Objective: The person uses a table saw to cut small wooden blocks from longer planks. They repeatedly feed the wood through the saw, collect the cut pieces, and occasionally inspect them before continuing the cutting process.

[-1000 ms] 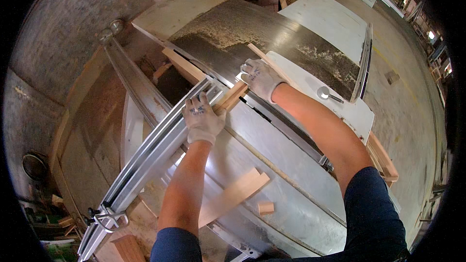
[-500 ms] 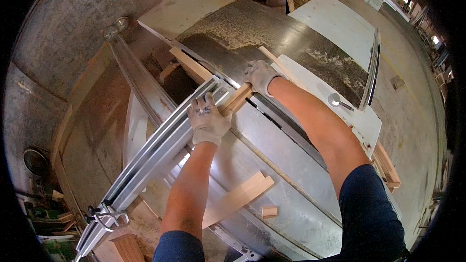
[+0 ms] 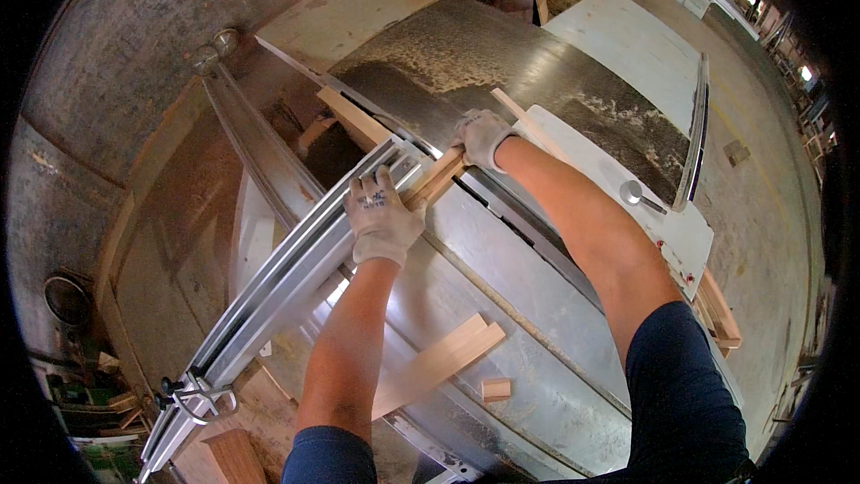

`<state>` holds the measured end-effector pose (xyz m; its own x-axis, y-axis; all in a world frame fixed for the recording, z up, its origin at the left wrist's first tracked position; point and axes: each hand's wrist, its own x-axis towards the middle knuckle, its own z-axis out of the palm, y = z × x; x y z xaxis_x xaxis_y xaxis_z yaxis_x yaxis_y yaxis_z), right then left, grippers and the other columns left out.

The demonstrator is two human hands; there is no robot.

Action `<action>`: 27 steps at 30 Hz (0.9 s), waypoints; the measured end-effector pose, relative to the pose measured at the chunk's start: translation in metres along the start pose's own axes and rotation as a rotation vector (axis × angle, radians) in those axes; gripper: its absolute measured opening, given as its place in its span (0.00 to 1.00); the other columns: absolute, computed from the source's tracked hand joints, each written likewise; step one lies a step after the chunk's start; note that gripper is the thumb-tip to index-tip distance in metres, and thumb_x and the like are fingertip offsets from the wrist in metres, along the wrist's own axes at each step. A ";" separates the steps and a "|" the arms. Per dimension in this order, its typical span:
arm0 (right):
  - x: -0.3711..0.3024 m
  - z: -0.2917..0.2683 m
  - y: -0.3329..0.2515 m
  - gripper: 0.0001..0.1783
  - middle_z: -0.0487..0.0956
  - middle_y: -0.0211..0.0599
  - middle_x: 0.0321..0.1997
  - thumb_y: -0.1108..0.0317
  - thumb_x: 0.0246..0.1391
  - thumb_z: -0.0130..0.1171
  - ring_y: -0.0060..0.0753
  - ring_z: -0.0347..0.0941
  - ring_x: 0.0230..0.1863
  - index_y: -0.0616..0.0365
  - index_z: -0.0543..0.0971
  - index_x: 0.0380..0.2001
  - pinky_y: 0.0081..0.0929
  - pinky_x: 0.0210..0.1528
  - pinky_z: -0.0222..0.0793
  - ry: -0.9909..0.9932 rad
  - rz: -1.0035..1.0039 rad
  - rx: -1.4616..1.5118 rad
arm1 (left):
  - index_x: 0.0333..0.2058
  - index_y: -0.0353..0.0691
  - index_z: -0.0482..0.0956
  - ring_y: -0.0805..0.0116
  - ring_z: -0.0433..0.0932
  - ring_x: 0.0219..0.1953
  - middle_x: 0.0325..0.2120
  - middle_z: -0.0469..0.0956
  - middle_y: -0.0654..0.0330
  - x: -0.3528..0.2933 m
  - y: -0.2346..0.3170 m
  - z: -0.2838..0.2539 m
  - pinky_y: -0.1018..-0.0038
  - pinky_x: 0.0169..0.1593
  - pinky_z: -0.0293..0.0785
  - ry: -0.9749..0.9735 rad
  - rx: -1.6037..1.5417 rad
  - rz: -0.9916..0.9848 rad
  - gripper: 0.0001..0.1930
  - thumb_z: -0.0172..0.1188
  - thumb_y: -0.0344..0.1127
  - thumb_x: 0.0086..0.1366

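Note:
Both my hands wear pale work gloves. My left hand [image 3: 383, 213] rests on the aluminium fence [image 3: 296, 255], fingers over its top, thumb side clasping the near part of a short wooden strip [image 3: 437, 177] against it. My right hand [image 3: 484, 138] is closed around the strip's far end, beside the slot in the saw table. Its fingertips are partly hidden. The strip lies across the metal sliding table [image 3: 528, 273] along the fence. Nearer to me on that table lie two light wooden strips [image 3: 448, 357], side by side, and a small wood block [image 3: 495, 389].
A thin wood strip [image 3: 524, 121] lies beyond my right hand on the sawdust-covered saw table [image 3: 430, 58]. A lever with a round knob [image 3: 632, 191] stands on the white guard plate. A metal stop [image 3: 202, 397] sits on the fence's near end. More boards [image 3: 717, 309] lean at right.
The saw table, thin strip and knob sit slightly further right in the picture. Both hands keep their hold on the wooden strip, nearly unmoved beside the fence.

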<state>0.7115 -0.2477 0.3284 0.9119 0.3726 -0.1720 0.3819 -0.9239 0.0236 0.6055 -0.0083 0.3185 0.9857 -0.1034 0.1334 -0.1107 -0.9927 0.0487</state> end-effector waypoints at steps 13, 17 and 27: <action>0.015 -0.003 0.001 0.20 0.87 0.27 0.55 0.63 0.50 0.74 0.41 0.76 0.66 0.35 0.89 0.49 0.44 0.66 0.73 0.034 0.020 0.143 | 0.69 0.32 0.67 0.40 0.64 0.71 0.64 0.70 0.37 0.017 -0.007 -0.001 0.47 0.74 0.60 0.001 -0.032 -0.001 0.52 0.75 0.63 0.56; 0.020 -0.006 -0.001 0.22 0.87 0.28 0.55 0.63 0.49 0.75 0.41 0.76 0.66 0.36 0.89 0.51 0.44 0.67 0.73 0.006 0.022 0.147 | 0.69 0.32 0.67 0.40 0.64 0.71 0.65 0.69 0.38 0.021 -0.009 0.000 0.48 0.75 0.59 -0.014 -0.030 -0.011 0.52 0.75 0.63 0.56; 0.030 -0.013 -0.003 0.28 0.86 0.37 0.58 0.63 0.46 0.76 0.47 0.80 0.61 0.38 0.89 0.55 0.41 0.66 0.75 -0.020 -0.005 0.153 | 0.70 0.32 0.66 0.42 0.63 0.71 0.66 0.68 0.39 0.029 -0.019 0.014 0.46 0.74 0.59 -0.004 -0.009 -0.010 0.53 0.74 0.64 0.57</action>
<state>0.7401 -0.2323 0.3360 0.9065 0.3764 -0.1911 0.3573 -0.9252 -0.1276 0.6375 0.0071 0.3074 0.9872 -0.0938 0.1289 -0.1020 -0.9930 0.0592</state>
